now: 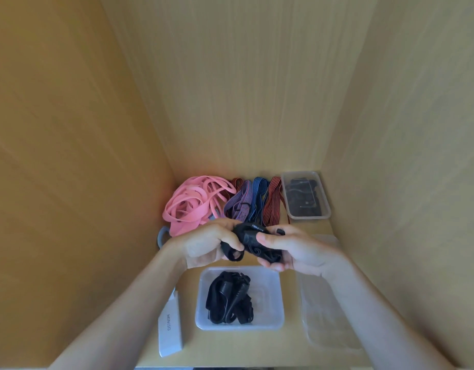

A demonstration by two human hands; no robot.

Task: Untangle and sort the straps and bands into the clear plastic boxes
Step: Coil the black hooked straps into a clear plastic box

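Left of the near clear box [271,289], which holds black straps [229,299], lies a white MINISO carton [170,327], and behind it to the left sits a heap of pink bands [190,206]. Just above the box's far rim, the left hand [203,244] and right hand [297,249] both curl their fingers round a tangled black strap bundle [253,243], with striped bands [253,201] behind them. Right of the box lies a clear lid [326,311], and behind it to the right a second clear box [326,206] holds dark items.

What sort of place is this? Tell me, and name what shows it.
Probably inside a wooden cupboard or shelf nook: wood-grain panels close in on three sides, and the shelf holds clear plastic boxes of black straps and a heap of pink bands.
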